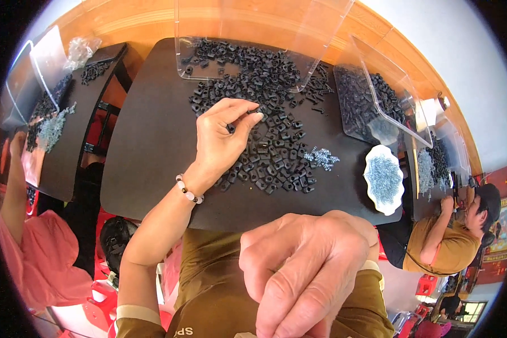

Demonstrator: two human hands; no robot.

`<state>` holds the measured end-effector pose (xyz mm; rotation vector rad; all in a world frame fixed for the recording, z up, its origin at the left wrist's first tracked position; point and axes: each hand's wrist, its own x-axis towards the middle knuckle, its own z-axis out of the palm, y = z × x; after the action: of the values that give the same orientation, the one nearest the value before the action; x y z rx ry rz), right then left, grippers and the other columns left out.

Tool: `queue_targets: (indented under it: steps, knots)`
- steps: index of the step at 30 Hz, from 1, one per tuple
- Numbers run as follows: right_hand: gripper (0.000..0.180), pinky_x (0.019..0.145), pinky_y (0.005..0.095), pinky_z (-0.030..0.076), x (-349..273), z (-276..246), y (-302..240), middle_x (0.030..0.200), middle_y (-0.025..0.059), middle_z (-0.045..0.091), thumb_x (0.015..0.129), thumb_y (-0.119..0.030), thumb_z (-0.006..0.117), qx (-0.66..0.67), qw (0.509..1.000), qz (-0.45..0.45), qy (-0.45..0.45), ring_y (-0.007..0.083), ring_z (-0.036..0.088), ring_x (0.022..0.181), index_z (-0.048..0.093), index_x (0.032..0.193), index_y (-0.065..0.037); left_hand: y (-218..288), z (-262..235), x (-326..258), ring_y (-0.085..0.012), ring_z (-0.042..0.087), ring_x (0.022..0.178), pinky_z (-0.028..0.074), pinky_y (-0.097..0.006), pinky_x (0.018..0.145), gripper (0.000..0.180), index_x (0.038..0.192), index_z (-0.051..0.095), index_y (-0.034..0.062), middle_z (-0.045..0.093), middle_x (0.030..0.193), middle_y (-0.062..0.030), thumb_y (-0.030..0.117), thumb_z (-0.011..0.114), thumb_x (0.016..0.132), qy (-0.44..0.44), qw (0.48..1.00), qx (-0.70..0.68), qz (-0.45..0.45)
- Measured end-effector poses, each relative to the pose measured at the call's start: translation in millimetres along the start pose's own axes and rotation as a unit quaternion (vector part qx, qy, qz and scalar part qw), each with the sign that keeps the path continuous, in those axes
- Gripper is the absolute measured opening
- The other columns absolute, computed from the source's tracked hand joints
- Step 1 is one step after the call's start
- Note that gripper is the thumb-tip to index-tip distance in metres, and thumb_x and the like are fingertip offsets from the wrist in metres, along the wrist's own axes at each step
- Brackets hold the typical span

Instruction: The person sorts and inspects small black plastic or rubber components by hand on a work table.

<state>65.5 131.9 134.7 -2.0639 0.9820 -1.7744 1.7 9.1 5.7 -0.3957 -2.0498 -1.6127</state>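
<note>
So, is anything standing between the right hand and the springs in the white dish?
Nothing visible does. The right hand is raised near the camera; in this view only bare dark tabletop shows between it and the springs in the white dish.

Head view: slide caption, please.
Left hand pinching a small black part over a heap of black parts, right hand near the camera.

Left hand [219, 141] holding small black plastic piece [231, 128], black plastic blocks [279, 163] on dark surface [146, 135], curled right hand [307, 262], scalloped white dish [386, 211] of silvery springs [384, 183]
</note>
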Motion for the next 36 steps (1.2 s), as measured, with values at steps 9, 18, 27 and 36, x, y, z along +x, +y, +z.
queue_targets:
  steps: [9, 18, 27, 36]
  knots:
    - [0.019, 0.058, 0.0294, 0.044, -5.8, 4.5, -7.1, 0.09, 0.0087, 0.07, 0.094, -0.019, 0.065, -0.021, 0.999, 0.048, -0.011, 0.0191, 0.056, 0.067, 0.074, 0.091, -0.003, 0.6, -2.5, -0.2, -0.0105, 0.063, 0.072, 0.051, -0.024, 0.063, 0.014, 0.097, 0.074, 0.0007, 0.069, 0.093, -0.007, 0.002, 0.073, 0.083, 0.008, 1.0, -0.001, 0.005]
    - [0.014, 0.071, 0.0306, 0.051, -44.4, -9.2, 2.2, 0.088, 0.0083, 0.069, 0.082, -0.017, 0.077, -0.232, 0.923, 0.24, 0.189, 0.0203, 0.066, 0.078, 0.07, 0.089, -0.006, -1.9, -4.5, 0.8, -0.0105, 0.062, 0.07, 0.05, -0.023, 0.062, 0.015, 0.097, 0.074, 0.0021, 0.069, 0.091, -0.0075, 0.004, 0.074, 0.082, 0.008, 0.999, -0.016, 0.026]
    - [0.025, 0.063, 0.0192, 0.046, -109.2, -60.0, 34.0, 0.081, -0.0003, 0.066, 0.091, -0.027, 0.07, -0.352, 0.736, 0.394, 0.423, 0.0033, 0.056, 0.071, 0.064, 0.093, -0.003, 2.6, 1.4, -0.8, -0.0187, 0.065, 0.073, 0.052, -0.028, 0.063, 0.018, 0.095, 0.074, 0.0028, 0.067, 0.088, -0.009, 0.001, 0.076, 0.077, 0.012, 0.993, 0.009, 0.118]
    - [0.014, 0.063, 0.0214, 0.047, -97.5, -65.7, 16.6, 0.076, 0.0003, 0.067, 0.091, -0.017, 0.069, -0.454, 0.708, 0.377, 0.388, 0.0045, 0.059, 0.071, 0.068, 0.087, -0.003, 5.6, -3.0, 1.7, -0.0076, 0.056, 0.065, 0.046, -0.023, 0.058, 0.017, 0.101, 0.073, 0.0027, 0.066, 0.081, -0.005, 0.001, 0.07, 0.085, 0.015, 0.998, -0.055, 0.032]
